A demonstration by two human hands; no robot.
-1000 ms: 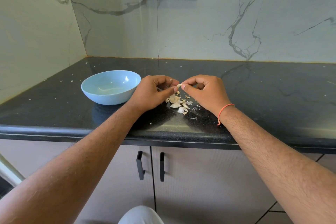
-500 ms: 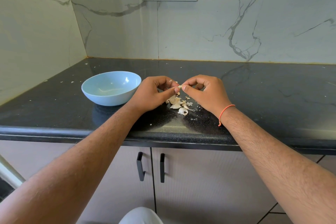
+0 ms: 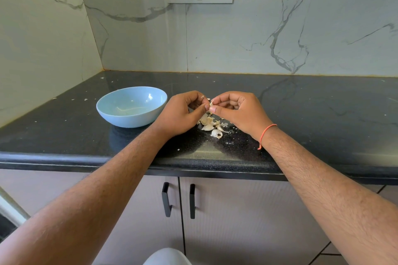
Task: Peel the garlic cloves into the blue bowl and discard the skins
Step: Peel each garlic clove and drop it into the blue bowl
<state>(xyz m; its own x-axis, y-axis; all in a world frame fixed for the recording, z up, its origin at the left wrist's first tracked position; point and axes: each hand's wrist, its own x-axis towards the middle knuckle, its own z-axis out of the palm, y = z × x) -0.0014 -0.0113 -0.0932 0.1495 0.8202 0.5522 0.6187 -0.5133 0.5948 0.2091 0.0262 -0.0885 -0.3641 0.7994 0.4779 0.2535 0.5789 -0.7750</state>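
On the black countertop (image 3: 301,114), just right of the blue bowl (image 3: 131,106), both hands work above a small heap of garlic pieces (image 3: 212,125). The left hand (image 3: 183,112) and the right hand (image 3: 237,109) meet fingertip to fingertip, and each pinches the same garlic clove (image 3: 211,104) between thumb and curled fingers; only a pale sliver of the clove shows between them, so the amount of skin remaining on it cannot be determined. The bowl sits upright, near the left hand but apart from it. Its interior shows a faint pale mark at the bottom that may be a reflection; no peeled clove can be confirmed inside. The heap directly below the hands mixes papery skins with what appear to be whole cloves; the proportion cannot be told. Fine skin flakes (image 3: 231,142) lie scattered toward the counter edge. Assessment: the task is at an early stage. Peeling of the current clove is in progress; transfer to the bowl, the remaining cloves, and skin disposal are outstanding.
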